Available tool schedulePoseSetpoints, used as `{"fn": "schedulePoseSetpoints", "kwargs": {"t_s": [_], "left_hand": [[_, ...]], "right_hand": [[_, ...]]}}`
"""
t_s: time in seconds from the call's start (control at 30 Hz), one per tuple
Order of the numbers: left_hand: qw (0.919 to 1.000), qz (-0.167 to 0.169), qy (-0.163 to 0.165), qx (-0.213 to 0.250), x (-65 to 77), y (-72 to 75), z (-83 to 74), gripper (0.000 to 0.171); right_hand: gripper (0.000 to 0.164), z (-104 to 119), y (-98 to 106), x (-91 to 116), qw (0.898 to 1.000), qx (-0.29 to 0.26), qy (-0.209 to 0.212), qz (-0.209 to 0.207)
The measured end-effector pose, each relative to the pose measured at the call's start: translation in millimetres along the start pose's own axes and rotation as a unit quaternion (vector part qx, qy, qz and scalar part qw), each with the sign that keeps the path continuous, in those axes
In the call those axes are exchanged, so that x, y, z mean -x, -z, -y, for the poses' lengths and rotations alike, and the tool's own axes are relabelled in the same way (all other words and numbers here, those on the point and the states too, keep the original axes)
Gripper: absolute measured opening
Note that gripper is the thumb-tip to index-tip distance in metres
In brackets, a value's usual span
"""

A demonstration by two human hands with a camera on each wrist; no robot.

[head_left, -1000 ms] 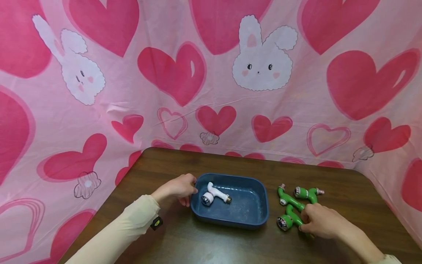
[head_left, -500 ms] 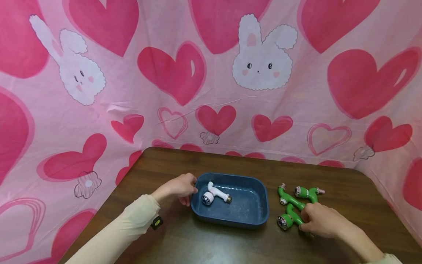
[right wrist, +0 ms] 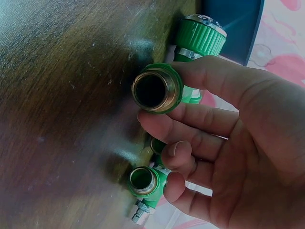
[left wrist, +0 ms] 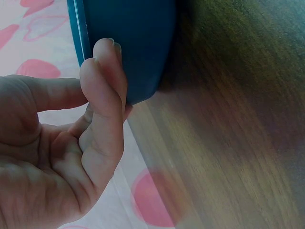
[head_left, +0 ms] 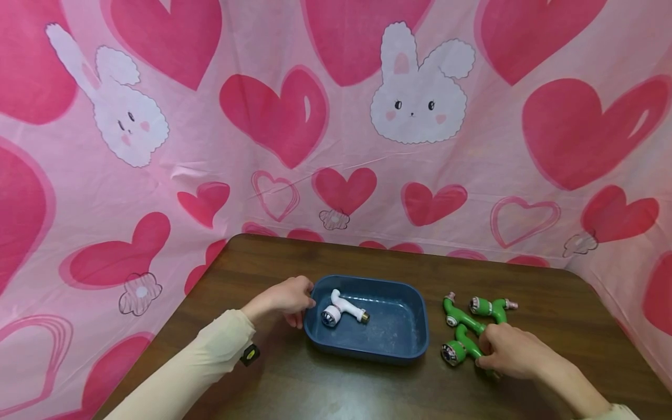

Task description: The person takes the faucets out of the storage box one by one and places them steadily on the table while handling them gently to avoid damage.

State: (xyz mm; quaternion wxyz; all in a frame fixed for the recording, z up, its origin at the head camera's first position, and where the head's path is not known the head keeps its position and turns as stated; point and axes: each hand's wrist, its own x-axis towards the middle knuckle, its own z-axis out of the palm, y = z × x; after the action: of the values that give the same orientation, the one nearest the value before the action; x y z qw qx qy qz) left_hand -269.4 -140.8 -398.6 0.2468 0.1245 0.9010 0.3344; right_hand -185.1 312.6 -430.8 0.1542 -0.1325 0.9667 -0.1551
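Note:
My left hand (head_left: 287, 297) pinches the left rim of a blue plastic basin (head_left: 395, 333). In the left wrist view, its thumb and fingers meet at the basin's wall (left wrist: 143, 52). A white tap (head_left: 343, 305) with a brass threaded end lies inside, towards the basin's left. Right of the basin, my right hand (head_left: 517, 352) holds a green tap (head_left: 455, 352) near its threaded end, its knob pointing left. In the right wrist view, thumb and fingers grip just behind the open brass thread (right wrist: 155, 90). The palm side hides part of the taps behind.
Two more green taps lie right beside the held one, a slim one (head_left: 461, 318) and one with a ribbed knob (head_left: 487, 306). All rest on a dark wooden table (head_left: 294, 382). A pink heart-patterned cloth (head_left: 357, 151) hangs behind and at both sides.

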Motion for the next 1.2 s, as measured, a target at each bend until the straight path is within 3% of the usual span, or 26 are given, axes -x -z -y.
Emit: {"fn": "schedulePoseSetpoints", "kwargs": {"t_s": [1.2], "left_hand": [[1.0000, 0.001, 0.005, -0.003, -2.8, -0.2, 1.3, 0.027]], "right_hand": [[0.028, -0.6, -1.9, -0.6, 1.000, -0.006, -0.012, 0.003]]}}
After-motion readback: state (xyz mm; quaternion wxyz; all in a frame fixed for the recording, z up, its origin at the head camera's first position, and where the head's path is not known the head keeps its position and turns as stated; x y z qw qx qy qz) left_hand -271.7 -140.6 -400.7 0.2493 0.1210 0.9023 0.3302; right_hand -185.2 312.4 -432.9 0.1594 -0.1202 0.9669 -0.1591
